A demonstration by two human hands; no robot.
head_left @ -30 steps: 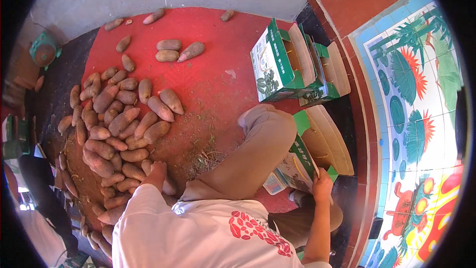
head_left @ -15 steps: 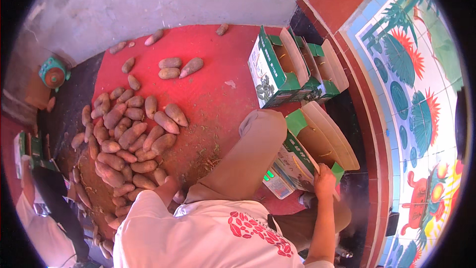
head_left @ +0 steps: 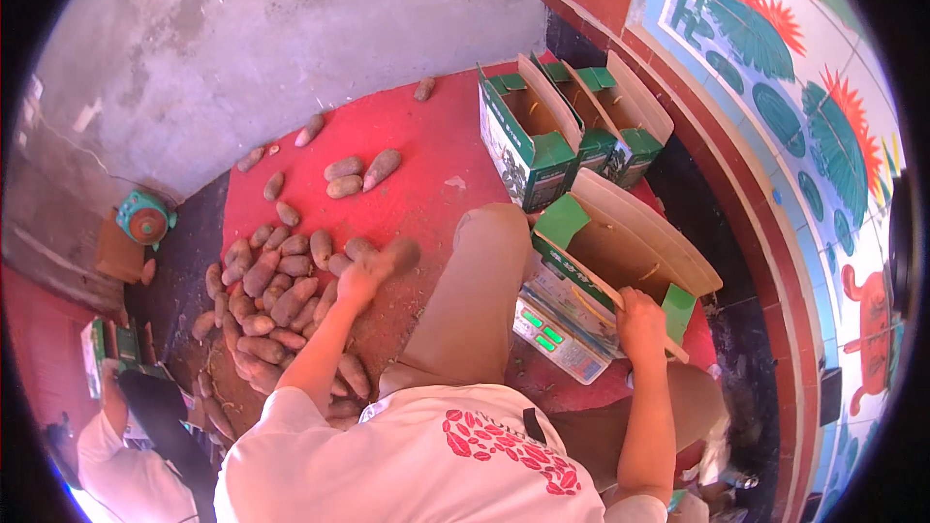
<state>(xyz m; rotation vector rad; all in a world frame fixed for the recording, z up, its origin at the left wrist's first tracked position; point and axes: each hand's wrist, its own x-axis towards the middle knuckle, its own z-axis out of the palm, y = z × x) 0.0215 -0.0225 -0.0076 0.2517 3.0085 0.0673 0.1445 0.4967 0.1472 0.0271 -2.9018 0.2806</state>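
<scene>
— Since the earlier frame, left hand (head_left: 360, 279) had lifted off the pile (head_left: 276, 305), curled around one tuber (head_left: 395, 255), blurred.
— And the right hand (head_left: 641, 322)?
— It pinched the box (head_left: 620, 257) flap, above a scale (head_left: 562, 334). Better to hold the box steady. Red mat (head_left: 426, 165), grey wall (head_left: 242, 58) behind.
</scene>
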